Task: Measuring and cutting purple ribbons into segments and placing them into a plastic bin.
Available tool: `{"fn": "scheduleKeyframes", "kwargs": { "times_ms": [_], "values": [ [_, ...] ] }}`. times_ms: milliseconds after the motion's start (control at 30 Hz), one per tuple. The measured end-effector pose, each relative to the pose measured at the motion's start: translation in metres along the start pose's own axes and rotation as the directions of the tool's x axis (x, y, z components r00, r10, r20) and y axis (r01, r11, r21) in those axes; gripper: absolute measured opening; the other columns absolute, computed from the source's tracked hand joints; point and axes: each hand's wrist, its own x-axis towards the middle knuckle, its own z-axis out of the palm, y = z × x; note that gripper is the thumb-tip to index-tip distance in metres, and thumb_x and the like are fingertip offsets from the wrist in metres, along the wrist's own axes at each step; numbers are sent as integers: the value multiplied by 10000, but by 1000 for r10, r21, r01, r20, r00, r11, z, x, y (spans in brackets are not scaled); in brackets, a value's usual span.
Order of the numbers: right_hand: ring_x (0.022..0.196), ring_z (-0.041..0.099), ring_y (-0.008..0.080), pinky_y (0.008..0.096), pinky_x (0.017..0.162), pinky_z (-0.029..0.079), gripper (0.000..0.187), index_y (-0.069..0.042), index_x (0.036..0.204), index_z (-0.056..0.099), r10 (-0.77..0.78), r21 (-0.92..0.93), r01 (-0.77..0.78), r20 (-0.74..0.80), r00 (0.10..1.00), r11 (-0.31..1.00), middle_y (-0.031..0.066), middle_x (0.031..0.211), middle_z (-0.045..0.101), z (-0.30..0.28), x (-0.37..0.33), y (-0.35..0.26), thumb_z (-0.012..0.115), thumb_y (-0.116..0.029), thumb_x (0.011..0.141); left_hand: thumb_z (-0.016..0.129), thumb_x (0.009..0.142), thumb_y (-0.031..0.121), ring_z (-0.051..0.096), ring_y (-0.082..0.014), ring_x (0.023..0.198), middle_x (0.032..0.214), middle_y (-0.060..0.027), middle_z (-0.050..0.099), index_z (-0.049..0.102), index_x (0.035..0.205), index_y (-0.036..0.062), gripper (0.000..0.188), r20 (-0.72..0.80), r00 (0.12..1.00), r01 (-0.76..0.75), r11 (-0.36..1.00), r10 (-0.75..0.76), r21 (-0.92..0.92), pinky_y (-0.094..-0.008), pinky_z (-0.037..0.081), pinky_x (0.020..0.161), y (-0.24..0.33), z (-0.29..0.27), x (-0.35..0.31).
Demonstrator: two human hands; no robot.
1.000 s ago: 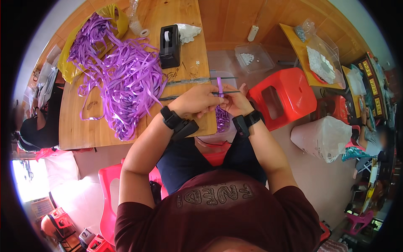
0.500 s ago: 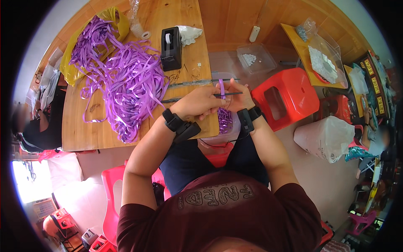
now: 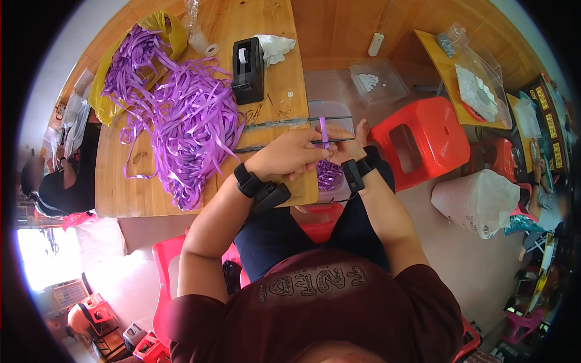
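A purple ribbon [image 3: 324, 128] is looped across two thin dark rods [image 3: 340, 117] that jut from the table's right edge. My left hand [image 3: 283, 152] reaches over from the left, its thumb and fingers pinched on the ribbon's lower end by the nearer rod. From the other side my right hand [image 3: 346, 149] closes on the same spot, its fingertips partly hidden behind the rod and ribbon. Under both hands a clear plastic bin [image 3: 340, 192] holds a heap of purple ribbon pieces [image 3: 327, 175].
A big tangle of purple ribbons [image 3: 190, 121] spills from a yellow bag [image 3: 104, 103] over the wooden table [image 3: 121, 196]. A black tape dispenser [image 3: 248, 78] stands behind. Right lie a red stool [image 3: 433, 136], a white sack [image 3: 475, 202] and a clear tub [image 3: 387, 91]. Other people sit at both sides.
My right hand has gone from spread fingers behind the ribbon to closing lower, by the nearer rod. My left hand stays close to the ribbon's lower end. The whole view has shifted slightly.
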Motion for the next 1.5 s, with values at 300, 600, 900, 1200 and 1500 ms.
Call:
{"fn": "scheduleKeyframes", "kwargs": {
  "times_ms": [300,600,900,1200,1500],
  "values": [
    [978,687,276,444,833,558,298,-22,1145,647,-26,27,22,154,988,999,133,1073,695,20,2,0,629,-259,967,606,974,212,463,-63,454,668,-15,546,530,1330,7,417,-26,999,20,997,-22,-72,-224,356,369,-16,-3,2],
    [582,435,77,263,539,362,234,-112,1054,644,-120,48,125,-91,989,991,-45,738,534,-11,-42,-24,624,-335,985,666,897,198,653,-185,725,859,-110,690,683,1152,45,298,-568,616,-178,799,545,574,-336,529,681,-23,-61,-92],
    [643,575,102,200,534,466,523,-82,1380,525,-306,-688,-228,-561,770,689,15,1016,642,-43,-50,-2,702,-268,925,673,883,236,658,-329,956,1011,-152,708,724,1032,39,252,-614,568,296,561,548,774,-417,509,851,-59,-155,-113],
    [655,490,20,177,590,378,274,-29,1208,647,-652,-893,416,214,727,171,-46,761,591,139,-98,10,667,-121,951,686,916,189,695,-255,731,833,-145,701,729,985,51,160,-332,637,-296,618,696,728,-338,539,668,15,20,-133],
    [689,570,31,197,595,443,225,10,1079,708,-568,-937,160,-48,822,310,20,817,696,143,-88,18,662,-177,963,675,903,106,669,-280,692,806,-130,683,701,993,27,122,-144,700,-519,636,700,572,-360,520,642,7,69,-156]
  ]
}}
